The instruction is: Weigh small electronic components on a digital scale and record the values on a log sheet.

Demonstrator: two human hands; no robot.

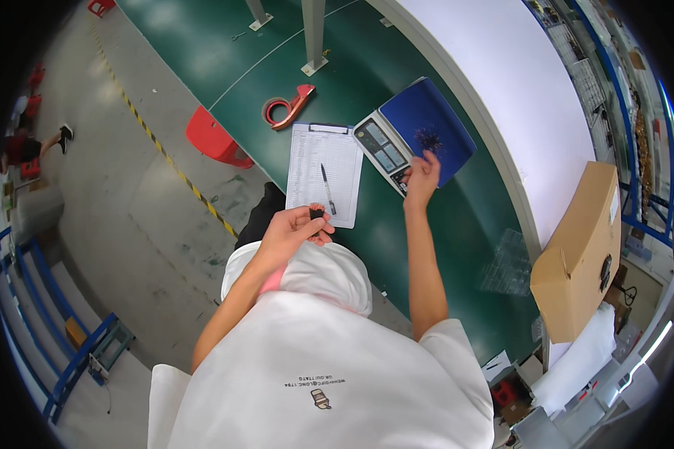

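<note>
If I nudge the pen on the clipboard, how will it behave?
The pen looks slim, so it's probably light. Its long, narrow barrel may roll sideways when pushed, since the paper under it looks flat. It likely feels stiff, being straight.

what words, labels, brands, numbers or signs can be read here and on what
White shirt: small dark print above a little picture; I won't copy it out.
Clipboard sheet: ruled table, too small to read.
Scale: markings too small to read.
Elsewhere: none legible.
</note>
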